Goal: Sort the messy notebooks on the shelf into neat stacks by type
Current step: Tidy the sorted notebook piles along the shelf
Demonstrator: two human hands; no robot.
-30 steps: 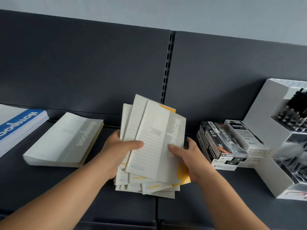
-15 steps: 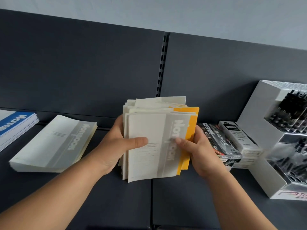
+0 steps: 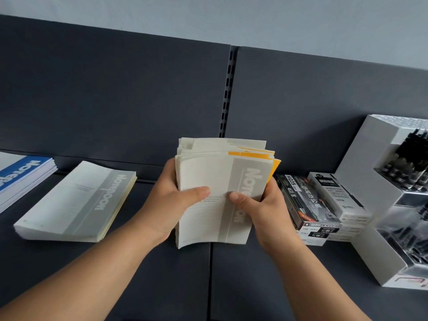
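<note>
While the blue notebook stack (image 3: 22,179) and the grey notebook stack (image 3: 76,202) lie flat on the shelf (image 3: 139,274), our left hand (image 3: 170,205) grips one side of the upright bundle of notebooks (image 3: 208,223) and our right hand (image 3: 264,212) the other, thumbs pressed on the front cover. Its tops sit uneven, yellow covers mixed in; if either grip slackens, we judge it could fan out against the pen boxes (image 3: 310,205).

Stacked pen boxes (image 3: 308,205) sit just beside a white pen display (image 3: 370,154).
</note>
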